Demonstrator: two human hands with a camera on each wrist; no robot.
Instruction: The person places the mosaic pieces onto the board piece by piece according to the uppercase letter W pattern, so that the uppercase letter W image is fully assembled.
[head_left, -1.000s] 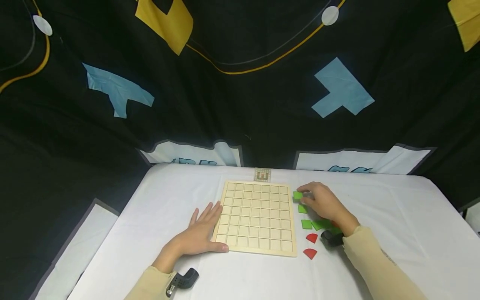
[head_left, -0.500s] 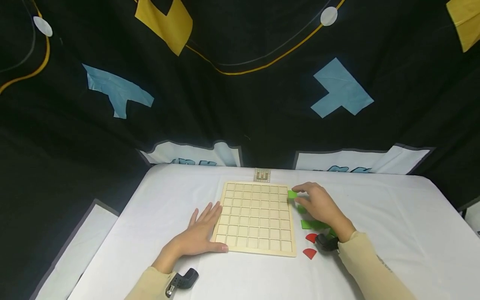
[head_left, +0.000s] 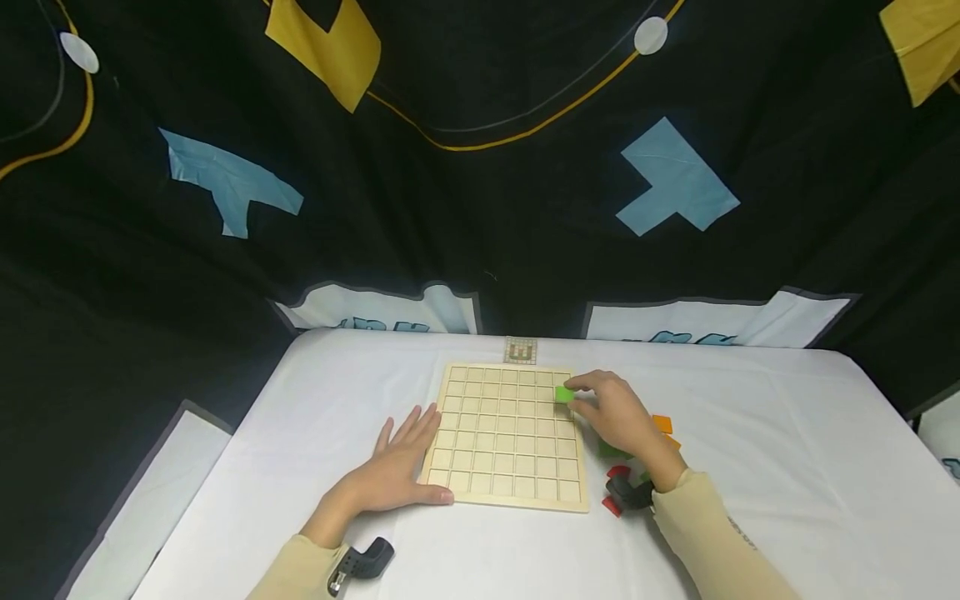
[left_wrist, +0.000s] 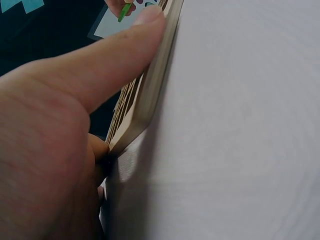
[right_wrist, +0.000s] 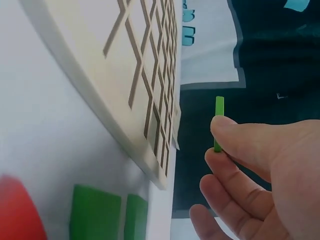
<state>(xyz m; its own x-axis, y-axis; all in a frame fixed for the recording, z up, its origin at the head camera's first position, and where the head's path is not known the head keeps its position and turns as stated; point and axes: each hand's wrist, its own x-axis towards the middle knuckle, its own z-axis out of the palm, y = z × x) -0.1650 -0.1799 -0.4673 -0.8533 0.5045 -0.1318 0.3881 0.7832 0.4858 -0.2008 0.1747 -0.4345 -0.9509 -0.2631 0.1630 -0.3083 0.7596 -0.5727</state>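
A pale wooden grid board lies on the white table. My right hand pinches a thin green square tile between thumb and fingers, over the board's upper right cells. In the right wrist view the green tile stands edge-on at the thumb tip, apart from the board. My left hand rests at the board's left side, fingers spread, its thumb on the lower left corner. The left wrist view shows this thumb extended along the board's edge.
Right of the board lie red quarter-round pieces, green tiles and orange tiles, partly hidden by my right arm. A small patterned card lies behind the board. A dark patterned cloth hangs beyond the table.
My right hand has carried the green tile leftward from beside the board to over its upper right cells. Orange tiles have come into view behind the wrist. The left hand stays put.
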